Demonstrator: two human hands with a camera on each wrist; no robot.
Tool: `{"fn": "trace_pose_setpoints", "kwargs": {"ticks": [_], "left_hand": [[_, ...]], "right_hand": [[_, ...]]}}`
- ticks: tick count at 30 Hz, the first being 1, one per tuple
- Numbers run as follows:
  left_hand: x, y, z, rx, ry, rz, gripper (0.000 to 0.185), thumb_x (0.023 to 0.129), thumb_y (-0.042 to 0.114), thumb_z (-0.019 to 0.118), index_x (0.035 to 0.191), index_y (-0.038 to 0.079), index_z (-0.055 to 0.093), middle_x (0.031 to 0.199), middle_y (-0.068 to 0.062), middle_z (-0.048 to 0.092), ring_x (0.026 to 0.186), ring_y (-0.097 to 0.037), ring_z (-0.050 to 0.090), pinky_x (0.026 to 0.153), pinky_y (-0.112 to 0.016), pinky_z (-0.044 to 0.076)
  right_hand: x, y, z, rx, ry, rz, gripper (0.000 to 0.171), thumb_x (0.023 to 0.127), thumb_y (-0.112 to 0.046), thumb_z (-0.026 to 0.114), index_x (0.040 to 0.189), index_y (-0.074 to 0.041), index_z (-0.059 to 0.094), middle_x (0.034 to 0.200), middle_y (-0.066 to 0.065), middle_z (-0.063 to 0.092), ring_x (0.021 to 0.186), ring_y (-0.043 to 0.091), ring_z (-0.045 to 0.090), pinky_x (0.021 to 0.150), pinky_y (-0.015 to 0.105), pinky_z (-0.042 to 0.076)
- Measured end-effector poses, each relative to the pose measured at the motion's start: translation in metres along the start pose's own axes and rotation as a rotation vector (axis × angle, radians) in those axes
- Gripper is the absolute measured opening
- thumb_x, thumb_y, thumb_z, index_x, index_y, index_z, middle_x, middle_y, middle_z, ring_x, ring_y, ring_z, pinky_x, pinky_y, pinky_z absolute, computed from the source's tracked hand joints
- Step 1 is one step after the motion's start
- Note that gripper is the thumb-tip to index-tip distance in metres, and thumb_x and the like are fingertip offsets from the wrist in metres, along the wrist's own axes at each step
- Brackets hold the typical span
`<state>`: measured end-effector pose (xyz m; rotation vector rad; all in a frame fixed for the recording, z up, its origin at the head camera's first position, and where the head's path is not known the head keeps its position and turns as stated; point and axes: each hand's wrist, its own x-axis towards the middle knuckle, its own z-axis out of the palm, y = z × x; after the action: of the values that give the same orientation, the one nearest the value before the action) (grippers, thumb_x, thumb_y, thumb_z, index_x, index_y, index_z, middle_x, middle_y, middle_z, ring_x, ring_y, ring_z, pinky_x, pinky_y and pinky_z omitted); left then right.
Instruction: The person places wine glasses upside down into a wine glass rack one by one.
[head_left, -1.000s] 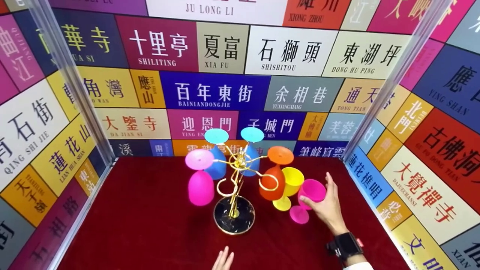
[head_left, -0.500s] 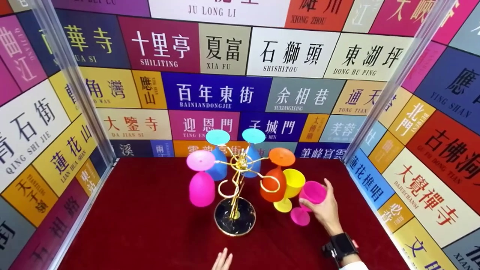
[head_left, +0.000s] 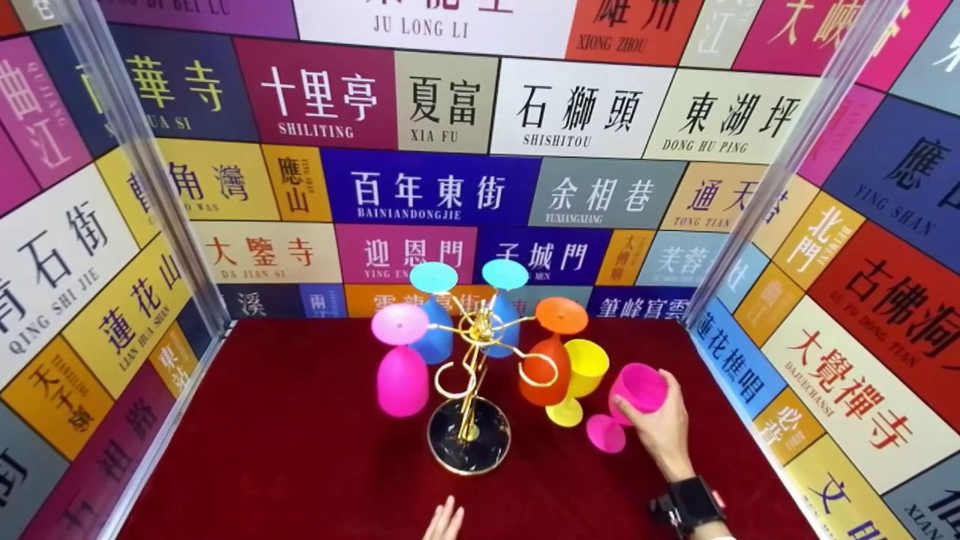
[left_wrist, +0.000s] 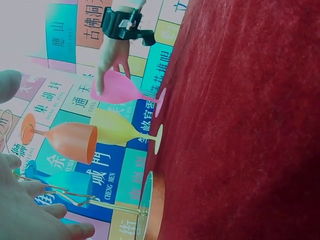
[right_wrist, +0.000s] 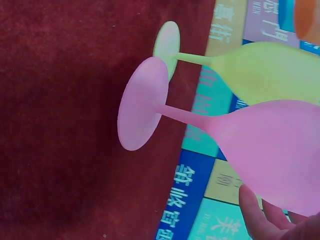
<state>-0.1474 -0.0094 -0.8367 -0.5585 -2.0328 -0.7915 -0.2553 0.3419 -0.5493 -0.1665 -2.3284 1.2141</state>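
The right hand (head_left: 660, 427) held the bowl of the pink cup (head_left: 634, 394), fingers curled round it. The cup leaned, foot down near the red cloth (head_left: 300, 450), mouth up and to the right, beside the yellow cup (head_left: 581, 375). The left hand (head_left: 444, 521) was loose, holding nothing.
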Motion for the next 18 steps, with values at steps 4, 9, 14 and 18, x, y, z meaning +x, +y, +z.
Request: {"fn": "trace_pose_setpoints", "kwargs": {"ticks": [4, 9, 14, 18], "left_hand": [[0.008, 0.004, -0.006, 0.0, -0.001, 0.003, 0.051, 0.095, 0.039, 0.043, 0.131, 0.004, 0.053, 0.142, -0.015, 0.046, 0.144, -0.017, 0.024, 0.116, -0.019, 0.019], [0.028, 0.014, -0.025, -0.049, -0.025, -0.02, 0.053, 0.097, 0.042, 0.039, 0.133, 0.005, 0.05, 0.144, -0.014, 0.044, 0.144, -0.016, 0.025, 0.116, -0.019, 0.018], [0.06, 0.037, -0.055, -0.105, -0.034, -0.024, 0.053, 0.099, 0.041, 0.033, 0.134, 0.004, 0.049, 0.15, -0.009, 0.036, 0.145, -0.012, 0.02, 0.116, -0.017, 0.016], [0.092, 0.059, -0.079, -0.173, -0.016, -0.013, 0.053, 0.101, 0.04, 0.029, 0.137, 0.006, 0.045, 0.155, 0.0, 0.025, 0.145, -0.007, 0.017, 0.115, -0.014, 0.015]], "right_hand": [[-0.009, -0.007, -0.011, 0.01, 0.018, 0.015, 0.094, 0.066, -0.031, 0.084, 0.142, -0.011, 0.033, 0.133, 0.015, 0.048, 0.109, 0.027, 0.051, 0.09, 0.043, 0.042], [-0.022, -0.022, -0.022, 0.011, 0.025, 0.036, 0.093, 0.066, -0.032, 0.084, 0.143, -0.015, 0.034, 0.137, 0.011, 0.047, 0.11, 0.022, 0.051, 0.091, 0.038, 0.042], [-0.038, -0.038, -0.03, 0.002, 0.026, 0.066, 0.089, 0.065, -0.031, 0.085, 0.14, -0.019, 0.039, 0.132, 0.006, 0.053, 0.101, 0.006, 0.05, 0.083, 0.018, 0.041], [-0.049, -0.052, -0.034, 0.042, 0.013, 0.069, 0.083, 0.066, -0.026, 0.084, 0.138, -0.022, 0.042, 0.124, 0.002, 0.057, 0.094, -0.004, 0.051, 0.078, 0.009, 0.042]]}}
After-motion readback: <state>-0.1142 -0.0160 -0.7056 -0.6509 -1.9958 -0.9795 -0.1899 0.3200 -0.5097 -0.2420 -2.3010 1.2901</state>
